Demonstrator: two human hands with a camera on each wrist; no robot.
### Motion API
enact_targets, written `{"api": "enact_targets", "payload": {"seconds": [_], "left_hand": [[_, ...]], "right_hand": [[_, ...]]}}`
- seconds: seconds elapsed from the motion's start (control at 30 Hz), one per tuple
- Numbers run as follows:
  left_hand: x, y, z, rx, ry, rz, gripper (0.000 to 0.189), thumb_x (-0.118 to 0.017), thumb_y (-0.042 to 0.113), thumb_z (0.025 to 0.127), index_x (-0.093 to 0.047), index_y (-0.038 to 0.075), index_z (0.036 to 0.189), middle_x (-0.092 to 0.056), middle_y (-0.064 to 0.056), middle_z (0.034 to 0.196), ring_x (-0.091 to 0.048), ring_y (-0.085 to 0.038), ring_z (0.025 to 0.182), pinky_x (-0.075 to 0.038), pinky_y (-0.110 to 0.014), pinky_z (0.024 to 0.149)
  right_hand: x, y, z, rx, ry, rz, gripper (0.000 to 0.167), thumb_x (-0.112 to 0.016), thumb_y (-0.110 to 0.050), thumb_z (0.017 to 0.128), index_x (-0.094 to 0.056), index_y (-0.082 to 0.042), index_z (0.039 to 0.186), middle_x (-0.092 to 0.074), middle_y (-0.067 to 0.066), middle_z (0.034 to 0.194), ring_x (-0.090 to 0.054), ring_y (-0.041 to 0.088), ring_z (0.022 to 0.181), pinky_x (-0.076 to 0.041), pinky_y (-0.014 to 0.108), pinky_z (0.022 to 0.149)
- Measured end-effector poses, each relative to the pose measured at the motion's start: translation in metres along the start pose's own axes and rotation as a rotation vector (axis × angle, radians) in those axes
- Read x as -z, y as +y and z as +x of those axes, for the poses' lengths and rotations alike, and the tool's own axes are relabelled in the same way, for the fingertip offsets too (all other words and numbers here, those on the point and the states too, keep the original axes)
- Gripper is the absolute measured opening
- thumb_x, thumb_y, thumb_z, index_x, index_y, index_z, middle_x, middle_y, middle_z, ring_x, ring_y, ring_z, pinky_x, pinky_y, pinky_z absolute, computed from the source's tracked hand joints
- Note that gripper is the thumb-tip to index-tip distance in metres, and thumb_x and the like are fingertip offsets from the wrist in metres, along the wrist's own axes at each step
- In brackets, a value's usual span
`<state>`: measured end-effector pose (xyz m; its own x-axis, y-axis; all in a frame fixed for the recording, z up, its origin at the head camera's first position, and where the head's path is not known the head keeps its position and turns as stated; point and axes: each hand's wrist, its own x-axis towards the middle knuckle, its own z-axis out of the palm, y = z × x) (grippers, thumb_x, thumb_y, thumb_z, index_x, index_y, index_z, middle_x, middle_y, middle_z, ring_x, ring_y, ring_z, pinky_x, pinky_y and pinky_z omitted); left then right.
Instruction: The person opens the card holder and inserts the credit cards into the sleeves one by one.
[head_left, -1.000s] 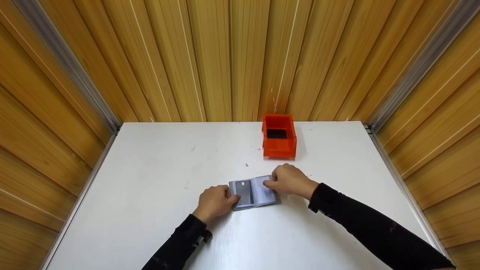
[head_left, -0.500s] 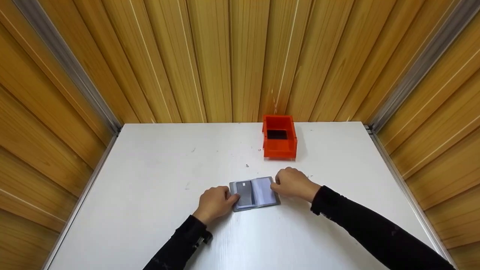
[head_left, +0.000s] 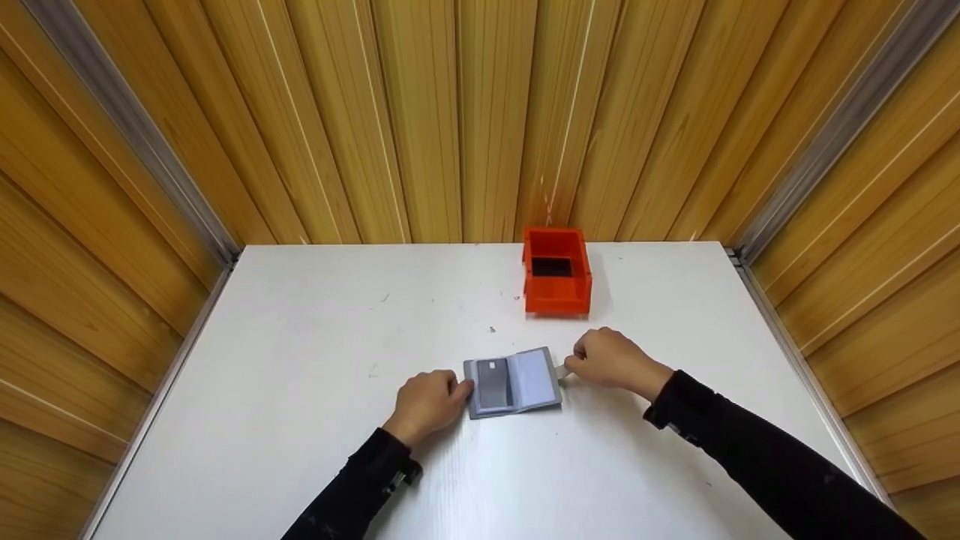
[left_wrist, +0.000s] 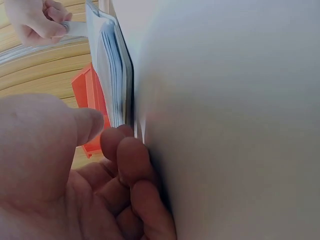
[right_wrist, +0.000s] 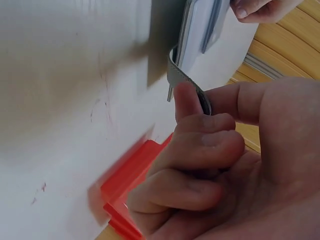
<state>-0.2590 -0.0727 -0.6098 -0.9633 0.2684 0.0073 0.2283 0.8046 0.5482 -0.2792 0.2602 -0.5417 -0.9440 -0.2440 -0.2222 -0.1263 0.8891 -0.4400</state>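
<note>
A grey card holder lies spread open on the white table, with clear sleeves inside. A dark grey card shows in its left half. My right hand pinches the holder's short strap between thumb and index finger, drawing it out past the right edge. At the holder's left edge is my left hand. Its fingers are loosely bent, with the tips right at the holder's edge, and its thumb stands apart from the sleeves.
An orange-red bin stands farther back on the white table, with a dark patch inside. Wood-look panels wall the table at the back and both sides, with metal rails at the corners.
My right hand has moved from the right-hand sleeve to the strap and outward to the right. The left thumb has slid off the card to the holder's edge. The holder has shifted slightly right.
</note>
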Motion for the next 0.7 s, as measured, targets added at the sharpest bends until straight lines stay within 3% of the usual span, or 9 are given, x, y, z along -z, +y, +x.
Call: {"api": "enact_targets", "payload": {"seconds": [0.33, 0.5, 0.7], "left_hand": [[0.002, 0.000, -0.002, -0.030, 0.008, -0.020, 0.040, -0.071, 0.037, 0.103, -0.060, 0.018, 0.069, -0.055, 0.005, 0.064, -0.052, -0.014, 0.064, -0.040, -0.033, 0.062], [0.002, -0.001, -0.002, -0.029, 0.006, -0.022, 0.039, -0.071, 0.036, 0.102, -0.061, 0.017, 0.070, -0.056, 0.005, 0.065, -0.052, -0.014, 0.065, -0.040, -0.033, 0.062], [0.001, -0.001, -0.001, -0.032, 0.004, -0.023, 0.036, -0.072, 0.036, 0.101, -0.063, 0.018, 0.071, -0.058, 0.004, 0.066, -0.053, -0.014, 0.065, -0.041, -0.034, 0.063]], "right_hand": [[0.037, -0.001, -0.013, 0.013, 0.014, -0.046, 0.041, -0.060, -0.023, 0.093, -0.042, -0.022, 0.056, -0.032, -0.009, 0.055, -0.035, 0.013, 0.056, -0.027, 0.030, 0.057], [0.049, -0.019, -0.013, 0.026, -0.041, -0.045, 0.042, -0.060, -0.025, 0.097, -0.045, -0.022, 0.058, -0.035, -0.008, 0.057, -0.040, 0.014, 0.058, -0.031, 0.030, 0.058], [0.047, -0.047, -0.009, 0.048, -0.079, -0.016, 0.042, -0.060, -0.026, 0.100, -0.051, -0.021, 0.060, -0.039, -0.007, 0.058, -0.044, 0.015, 0.059, -0.034, 0.031, 0.058]]}}
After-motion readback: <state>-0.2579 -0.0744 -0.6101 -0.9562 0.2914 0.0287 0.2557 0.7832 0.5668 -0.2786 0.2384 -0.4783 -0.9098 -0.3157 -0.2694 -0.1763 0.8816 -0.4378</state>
